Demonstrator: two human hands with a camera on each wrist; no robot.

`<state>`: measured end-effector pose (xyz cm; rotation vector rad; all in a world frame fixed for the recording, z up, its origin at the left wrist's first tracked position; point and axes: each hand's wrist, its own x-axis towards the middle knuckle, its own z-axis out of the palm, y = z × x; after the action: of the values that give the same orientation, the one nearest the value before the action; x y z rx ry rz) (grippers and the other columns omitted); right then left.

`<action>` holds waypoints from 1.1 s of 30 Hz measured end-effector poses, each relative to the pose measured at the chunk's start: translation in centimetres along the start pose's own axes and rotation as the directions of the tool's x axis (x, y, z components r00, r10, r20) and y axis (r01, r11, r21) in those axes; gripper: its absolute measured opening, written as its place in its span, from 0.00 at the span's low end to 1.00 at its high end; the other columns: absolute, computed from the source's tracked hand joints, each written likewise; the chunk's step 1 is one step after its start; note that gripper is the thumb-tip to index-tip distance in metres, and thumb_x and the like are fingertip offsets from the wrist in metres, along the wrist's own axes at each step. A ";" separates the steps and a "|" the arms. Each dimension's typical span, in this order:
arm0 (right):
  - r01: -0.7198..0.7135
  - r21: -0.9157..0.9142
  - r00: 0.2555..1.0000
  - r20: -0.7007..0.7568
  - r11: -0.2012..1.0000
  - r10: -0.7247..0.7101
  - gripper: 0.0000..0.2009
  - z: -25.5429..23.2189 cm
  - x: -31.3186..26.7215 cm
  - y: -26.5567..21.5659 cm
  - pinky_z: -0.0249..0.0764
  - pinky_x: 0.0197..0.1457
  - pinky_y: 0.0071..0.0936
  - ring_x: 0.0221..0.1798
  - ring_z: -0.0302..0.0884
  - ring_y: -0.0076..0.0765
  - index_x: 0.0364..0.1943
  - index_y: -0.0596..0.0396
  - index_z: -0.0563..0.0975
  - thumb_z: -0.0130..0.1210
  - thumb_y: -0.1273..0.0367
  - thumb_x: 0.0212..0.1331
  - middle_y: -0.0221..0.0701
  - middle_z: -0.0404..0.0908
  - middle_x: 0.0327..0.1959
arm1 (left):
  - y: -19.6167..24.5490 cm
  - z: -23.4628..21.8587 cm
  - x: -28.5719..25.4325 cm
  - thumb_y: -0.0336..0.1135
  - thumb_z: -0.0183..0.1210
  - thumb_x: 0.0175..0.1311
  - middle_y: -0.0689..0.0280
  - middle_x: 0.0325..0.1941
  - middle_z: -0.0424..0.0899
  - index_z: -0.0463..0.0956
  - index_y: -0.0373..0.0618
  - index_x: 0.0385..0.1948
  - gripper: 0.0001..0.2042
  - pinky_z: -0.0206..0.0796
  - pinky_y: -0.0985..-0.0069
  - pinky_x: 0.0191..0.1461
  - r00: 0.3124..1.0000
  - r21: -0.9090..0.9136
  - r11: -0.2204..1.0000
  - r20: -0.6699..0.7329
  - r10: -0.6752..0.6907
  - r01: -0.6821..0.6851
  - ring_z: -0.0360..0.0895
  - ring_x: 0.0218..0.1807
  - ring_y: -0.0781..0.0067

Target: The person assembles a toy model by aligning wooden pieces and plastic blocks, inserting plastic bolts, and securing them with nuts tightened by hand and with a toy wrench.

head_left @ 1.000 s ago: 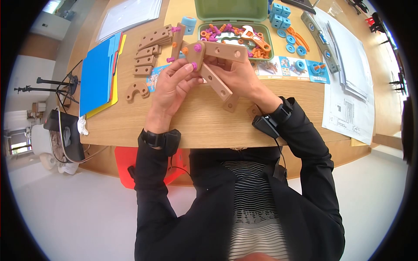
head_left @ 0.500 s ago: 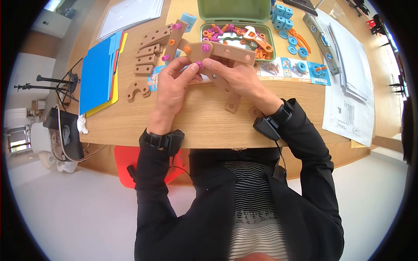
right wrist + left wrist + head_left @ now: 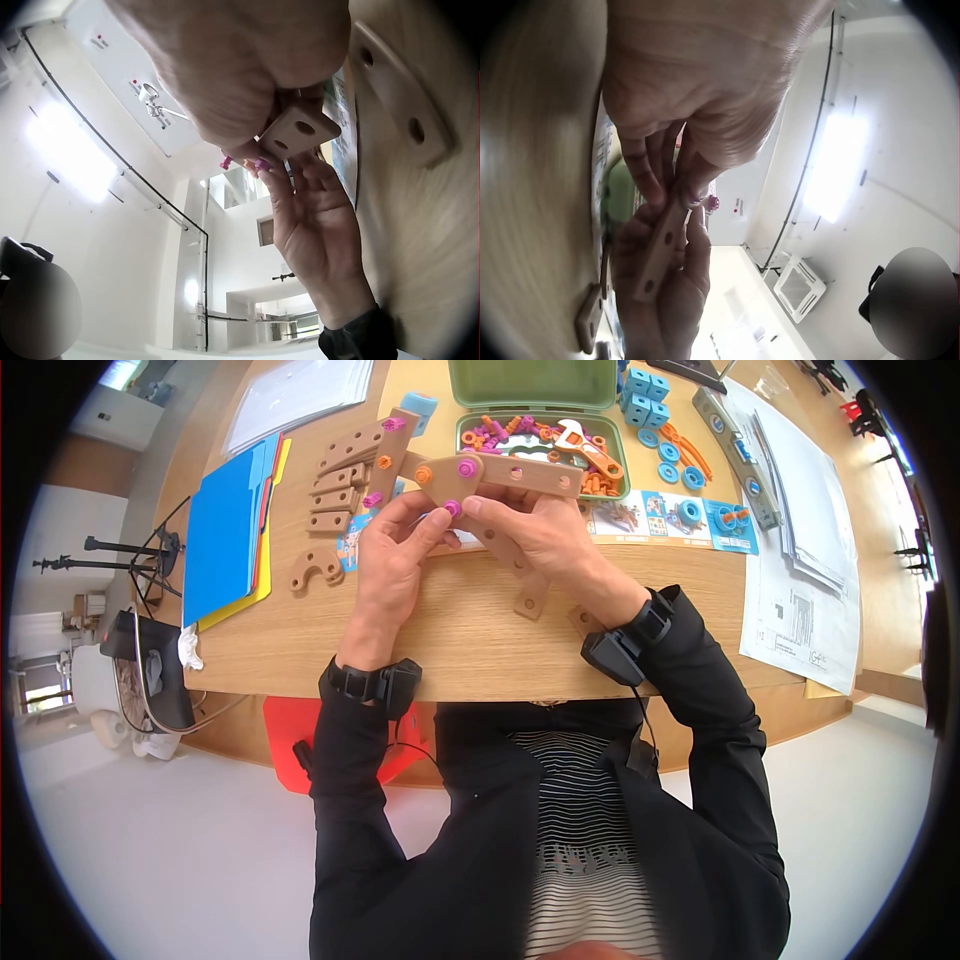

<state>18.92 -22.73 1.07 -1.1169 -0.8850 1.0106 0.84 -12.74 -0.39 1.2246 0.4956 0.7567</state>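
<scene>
Both hands hold up an assembly of wooden toy strips joined by a rounded triangular plate [image 3: 450, 484]. At the plate's lower corner, the left hand [image 3: 390, 575] pinches a purple bolt [image 3: 453, 508] with its thumb and fingers. The right hand [image 3: 560, 545] grips the assembly from the right, its thumb tip beside that bolt and its other fingers behind the wood. An orange bolt [image 3: 424, 476] and another purple bolt [image 3: 467, 468] sit in the plate's upper corners. A holed strip [image 3: 300, 129] passes under the right palm in the right wrist view.
A green toolbox [image 3: 625, 478] of bolts, nuts and a toy wrench [image 3: 588, 448] stands behind the hands. Loose wooden strips [image 3: 352, 450] and a curved wooden piece [image 3: 317, 568] lie left, blue folders [image 3: 228, 530] farther out. Blue blocks [image 3: 645, 400] and a level [image 3: 738, 455] are right.
The right thumb has come from behind the assembly to its front, beside the lower purple bolt. The assembly shifted right, then slightly back left. The left hand stays at the bolt.
</scene>
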 end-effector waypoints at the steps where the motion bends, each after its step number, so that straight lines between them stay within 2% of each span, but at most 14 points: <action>1: -0.036 -0.020 0.999 0.006 0.999 0.036 0.18 0.0 -0.1 -0.2 0.82 0.47 0.24 0.43 0.84 0.22 0.53 0.62 0.86 0.71 0.62 0.68 0.31 0.90 0.42 | 0.0 -0.1 0.0 0.33 0.68 0.74 0.61 0.50 0.89 0.83 0.34 0.53 0.13 0.78 0.74 0.51 1.000 -0.001 1.000 0.016 0.003 -0.003 0.85 0.48 0.72; 2: -0.072 -0.041 0.997 0.011 0.997 0.073 0.18 0.0 -0.1 -0.4 0.82 0.48 0.25 0.44 0.85 0.22 0.54 0.63 0.86 0.70 0.63 0.68 0.32 0.91 0.43 | 0.0 -0.1 0.0 0.33 0.68 0.74 0.61 0.50 0.89 0.83 0.34 0.53 0.13 0.78 0.74 0.51 1.000 0.000 1.000 0.016 0.002 -0.002 0.85 0.48 0.72; 8: -0.080 -0.050 0.997 -0.013 0.996 0.079 0.21 0.1 -0.1 0.4 0.83 0.50 0.25 0.46 0.87 0.26 0.55 0.66 0.85 0.71 0.62 0.68 0.37 0.92 0.48 | -0.3 -0.3 0.0 0.33 0.68 0.74 0.61 0.51 0.89 0.81 0.34 0.54 0.15 0.79 0.72 0.54 1.000 0.007 1.000 0.010 0.008 -0.008 0.86 0.49 0.71; 17: -0.131 -0.062 0.991 -0.041 0.989 0.129 0.21 0.4 -0.4 -0.1 0.81 0.47 0.24 0.43 0.85 0.23 0.55 0.66 0.86 0.70 0.61 0.68 0.34 0.91 0.45 | -0.2 -0.1 0.1 0.33 0.68 0.74 0.60 0.52 0.88 0.81 0.34 0.54 0.15 0.81 0.69 0.58 1.000 0.033 0.999 0.004 0.025 -0.025 0.87 0.51 0.68; 21: -0.098 -0.053 0.995 -0.036 0.994 0.097 0.20 0.3 -0.3 0.5 0.81 0.46 0.23 0.43 0.84 0.23 0.55 0.66 0.86 0.68 0.62 0.70 0.33 0.91 0.45 | 0.4 0.4 0.0 0.31 0.67 0.74 0.59 0.52 0.88 0.81 0.33 0.54 0.14 0.82 0.68 0.57 1.000 -0.013 1.000 -0.009 0.011 -0.011 0.86 0.51 0.69; 23: -0.069 0.066 0.998 -0.005 0.995 0.070 0.17 0.0 0.0 1.0 0.81 0.47 0.24 0.45 0.84 0.22 0.55 0.64 0.86 0.65 0.64 0.72 0.32 0.91 0.47 | 0.5 0.5 -0.1 0.30 0.66 0.74 0.59 0.52 0.88 0.81 0.33 0.54 0.13 0.82 0.68 0.57 1.000 -0.038 0.999 -0.021 0.001 -0.002 0.86 0.51 0.69; 24: -0.070 0.066 0.997 -0.004 0.995 0.071 0.17 -0.1 -0.1 1.1 0.81 0.47 0.24 0.45 0.84 0.22 0.55 0.64 0.86 0.65 0.64 0.72 0.32 0.91 0.47 | 0.5 0.4 -0.1 0.29 0.65 0.74 0.59 0.52 0.88 0.81 0.33 0.54 0.13 0.82 0.68 0.57 1.000 -0.062 0.998 -0.022 -0.006 0.004 0.86 0.51 0.69; 26: -0.213 0.233 0.975 -0.013 0.949 0.222 0.15 0.0 -0.2 0.6 0.82 0.47 0.21 0.48 0.85 0.22 0.59 0.63 0.83 0.61 0.68 0.75 0.32 0.88 0.52 | 0.5 0.3 -0.1 0.28 0.65 0.74 0.59 0.52 0.88 0.81 0.33 0.54 0.12 0.82 0.68 0.56 1.000 -0.086 0.996 -0.023 -0.012 0.010 0.86 0.52 0.69; 30: -0.226 0.259 0.974 0.027 0.939 0.227 0.14 -0.4 -0.2 0.3 0.83 0.50 0.23 0.48 0.86 0.23 0.58 0.62 0.83 0.61 0.68 0.75 0.31 0.87 0.51 | 0.8 0.3 -0.1 0.29 0.64 0.75 0.59 0.54 0.88 0.81 0.35 0.55 0.13 0.81 0.67 0.57 0.998 -0.171 0.983 0.035 -0.060 0.065 0.85 0.54 0.69; 33: -0.207 0.181 0.978 0.047 0.961 0.202 0.14 -0.5 -0.2 0.0 0.83 0.55 0.24 0.51 0.86 0.24 0.58 0.60 0.81 0.61 0.68 0.76 0.30 0.86 0.51 | 1.0 0.5 -0.2 0.30 0.64 0.75 0.60 0.56 0.87 0.81 0.35 0.57 0.14 0.80 0.65 0.58 0.995 -0.200 0.975 0.059 -0.086 0.096 0.84 0.56 0.69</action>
<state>19.30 -23.09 0.91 -1.0522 -0.6913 1.2557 0.76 -13.07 0.67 1.0219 0.4204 0.6796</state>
